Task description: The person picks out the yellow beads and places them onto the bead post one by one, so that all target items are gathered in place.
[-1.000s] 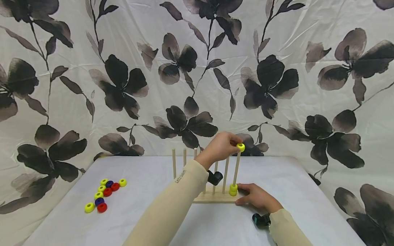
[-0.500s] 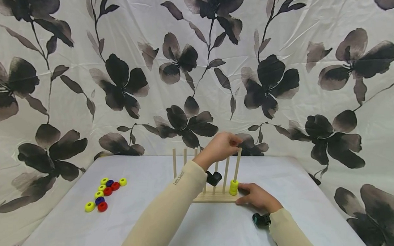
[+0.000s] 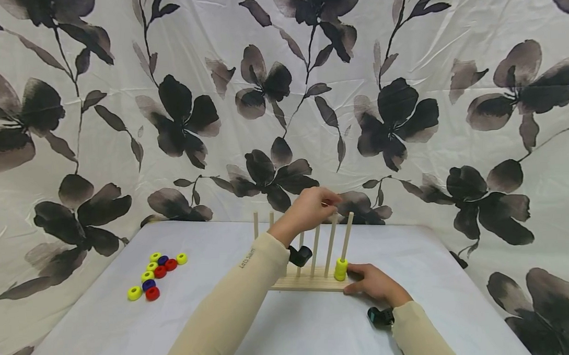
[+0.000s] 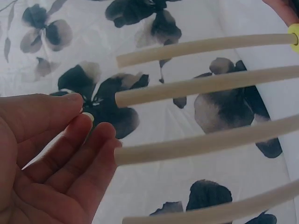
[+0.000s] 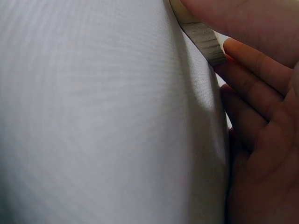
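My left hand (image 3: 308,209) is raised over the wooden peg rack (image 3: 307,285), empty, its fingers loosely bent. In the left wrist view, thumb and index finger come close together, and another fingertip lies right at the top of one peg (image 4: 187,144). Yellow rings (image 3: 341,270) are stacked at the foot of the rightmost peg (image 3: 347,237); the rest of that peg is bare. At the rack's right end, my right hand (image 3: 376,285) grips the base, thumb in front and fingers behind. The right wrist view has the base's end (image 5: 205,42) between thumb and fingers.
On the left of the white-covered table (image 3: 214,316) lie loose yellow, red and blue rings, among them a red ring (image 3: 152,293) and a yellow ring (image 3: 135,293). A floral cloth (image 3: 245,142) hangs behind. My left forearm hides some of the rack's left part.
My left hand has let go of a yellow ring, which slid down the rightmost peg onto the stack. The hand then moved left from that peg. My right hand stays at the base.
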A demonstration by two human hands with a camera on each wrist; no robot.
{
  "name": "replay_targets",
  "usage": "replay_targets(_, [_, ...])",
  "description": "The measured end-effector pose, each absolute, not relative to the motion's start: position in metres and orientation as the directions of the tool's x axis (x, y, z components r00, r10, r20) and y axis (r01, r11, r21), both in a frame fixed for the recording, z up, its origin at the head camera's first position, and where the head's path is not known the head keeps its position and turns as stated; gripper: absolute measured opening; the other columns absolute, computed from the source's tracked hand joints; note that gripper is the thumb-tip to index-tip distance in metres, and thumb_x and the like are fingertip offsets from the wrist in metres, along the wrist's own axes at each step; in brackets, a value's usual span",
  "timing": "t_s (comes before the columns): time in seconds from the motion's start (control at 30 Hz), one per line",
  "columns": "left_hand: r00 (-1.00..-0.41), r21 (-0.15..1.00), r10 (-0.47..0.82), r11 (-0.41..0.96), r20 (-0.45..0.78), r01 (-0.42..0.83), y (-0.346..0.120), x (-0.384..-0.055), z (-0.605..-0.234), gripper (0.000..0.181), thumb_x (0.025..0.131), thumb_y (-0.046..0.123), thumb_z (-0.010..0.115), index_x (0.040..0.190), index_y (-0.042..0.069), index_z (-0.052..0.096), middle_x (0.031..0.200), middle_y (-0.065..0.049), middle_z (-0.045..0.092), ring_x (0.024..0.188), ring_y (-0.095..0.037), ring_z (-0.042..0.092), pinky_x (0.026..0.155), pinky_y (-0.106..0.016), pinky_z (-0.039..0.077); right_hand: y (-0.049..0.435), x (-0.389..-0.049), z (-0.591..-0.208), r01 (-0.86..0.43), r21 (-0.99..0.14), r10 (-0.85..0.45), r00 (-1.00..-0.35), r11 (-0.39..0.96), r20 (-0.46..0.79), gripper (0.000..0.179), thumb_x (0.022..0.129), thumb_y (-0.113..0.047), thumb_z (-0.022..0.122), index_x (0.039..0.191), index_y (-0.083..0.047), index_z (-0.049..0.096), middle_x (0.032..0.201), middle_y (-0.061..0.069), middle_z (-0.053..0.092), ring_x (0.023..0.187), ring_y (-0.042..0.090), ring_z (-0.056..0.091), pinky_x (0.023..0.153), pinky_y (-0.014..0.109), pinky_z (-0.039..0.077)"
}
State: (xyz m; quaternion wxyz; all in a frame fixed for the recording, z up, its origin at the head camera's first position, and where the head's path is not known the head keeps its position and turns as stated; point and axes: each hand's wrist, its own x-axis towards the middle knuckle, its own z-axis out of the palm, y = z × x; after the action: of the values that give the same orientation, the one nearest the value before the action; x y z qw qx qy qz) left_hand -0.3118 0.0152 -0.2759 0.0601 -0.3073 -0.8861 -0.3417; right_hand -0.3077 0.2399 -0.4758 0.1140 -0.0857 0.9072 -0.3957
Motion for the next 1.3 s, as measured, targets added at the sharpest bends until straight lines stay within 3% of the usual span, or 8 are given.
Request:
replay_targets(0.27, [-0.798,0.55,0.492,0.581,0.348,0.599,-0.002,-0.31,-0.275,0.027,0.096,0.018,0.059,0.121,0.013,0.067,0.119,-0.007,0.067,0.108,-0.019,0.062,0.092,-0.036,0.053,0.239,-0.308,-0.477,-0.066,-0.74,-0.246,-0.96,0.669,-0.137,0.081,0.069,-0.034,0.085,0.139,-0.009,0.053,0.147,0.014,0.048,0.14,0.038,0.036,0.114,0.06,0.027])
replay_targets(0.73, [-0.823,0.532,0.425,0.628,0.377,0.568,-0.035,-0.311,-0.277,0.029,0.096,0.021,0.06,0.123,0.016,0.067,0.121,-0.001,0.067,0.108,-0.017,0.062,0.091,-0.036,0.054,0.24,-0.308,-0.479,-0.064,-0.749,-0.252,-0.958,0.66,-0.139,0.083,0.069,-0.035,0.085,0.14,-0.009,0.052,0.147,0.014,0.047,0.14,0.039,0.037,0.114,0.06,0.028])
replay_targets(1.3, [-0.852,0.567,0.343,0.639,0.394,0.52,-0.077,-0.312,-0.277,0.029,0.096,0.023,0.059,0.122,0.014,0.067,0.112,-0.005,0.069,0.104,-0.021,0.066,0.088,-0.039,0.055,0.239,-0.308,-0.479,-0.058,-0.748,-0.244,-0.959,0.661,-0.142,0.083,0.069,-0.035,0.085,0.14,-0.008,0.052,0.147,0.015,0.048,0.14,0.038,0.037,0.113,0.059,0.029])
